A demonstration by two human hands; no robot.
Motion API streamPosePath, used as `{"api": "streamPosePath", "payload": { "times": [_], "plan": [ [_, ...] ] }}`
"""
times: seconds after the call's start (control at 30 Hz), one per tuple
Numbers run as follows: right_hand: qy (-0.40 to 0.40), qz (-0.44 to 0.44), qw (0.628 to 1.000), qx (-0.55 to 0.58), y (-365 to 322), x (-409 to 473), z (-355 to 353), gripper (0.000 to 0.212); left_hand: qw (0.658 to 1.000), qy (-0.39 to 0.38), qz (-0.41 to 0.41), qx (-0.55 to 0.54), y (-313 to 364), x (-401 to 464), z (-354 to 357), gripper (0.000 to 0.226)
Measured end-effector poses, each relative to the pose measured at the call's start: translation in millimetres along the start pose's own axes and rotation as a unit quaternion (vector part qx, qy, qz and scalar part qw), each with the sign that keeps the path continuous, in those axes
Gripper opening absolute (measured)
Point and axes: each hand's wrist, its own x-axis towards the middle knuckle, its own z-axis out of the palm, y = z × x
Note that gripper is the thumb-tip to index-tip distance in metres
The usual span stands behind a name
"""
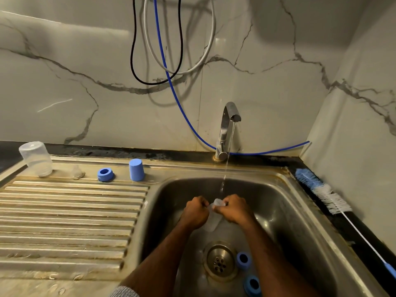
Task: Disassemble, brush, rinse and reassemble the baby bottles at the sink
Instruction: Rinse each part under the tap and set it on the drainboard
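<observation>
Right now your left hand (196, 211) and right hand (234, 209) pinch the clear bottle (212, 221) just below the tap (229, 116), so its stream can rinse it.

Brush (327, 195) right of sink (285, 213)

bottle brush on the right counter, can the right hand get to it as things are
Probably not straight away: the right hand and left hand both grip the clear bottle. Nothing blocks the bottle brush itself.

Head view, looking down, close over sink (300, 189).
</observation>
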Motion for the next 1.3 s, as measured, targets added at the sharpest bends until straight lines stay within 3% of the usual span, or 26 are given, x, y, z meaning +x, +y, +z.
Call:
{"api": "streamPosePath", "payload": {
  "times": [0.1, 0.23, 0.33, 0.53, 0.73, 0.83, 0.97, 1.3],
  "plan": [
    [0.051, 0.014, 0.998, -0.017, 4, 1, -1, 0.033, 1.000, 0.002, -0.007, 0.007, -1, 0, -2, 0.020],
    [-0.003, 0.015, 1.000, 0.001, 2, 0, 1, 0.031, 1.000, -0.001, -0.016, 0.012, -3, 2, 2, 0.015],
    [0.021, -0.007, 1.000, -0.018, 1, 3, -1, 0.034, 0.999, -0.015, -0.033, 0.028, -4, 3, 2, 0.022],
    [-0.024, 0.018, 0.985, 0.168, 7, 1, -2, 0.029, 0.997, -0.045, -0.048, 0.028, -5, -1, -1, 0.039],
    [-0.082, 0.076, 0.925, 0.363, 15, -2, 8, 0.028, 0.994, -0.025, -0.080, -0.072, -7, -2, -1, 0.033],
    [-0.073, 0.108, 0.909, 0.395, 18, 0, 13, 0.032, 0.987, 0.006, -0.064, -0.146, -7, 0, -2, 0.037],
    [-0.082, 0.174, 0.883, 0.428, 20, -3, 13, 0.042, 0.972, 0.034, -0.021, -0.230, -2, -4, -3, 0.021],
    [-0.109, 0.254, 0.850, 0.449, 35, 7, 21, 0.079, 0.970, -0.032, 0.146, -0.192, 8, -10, -2, 0.032]
  ]
}}
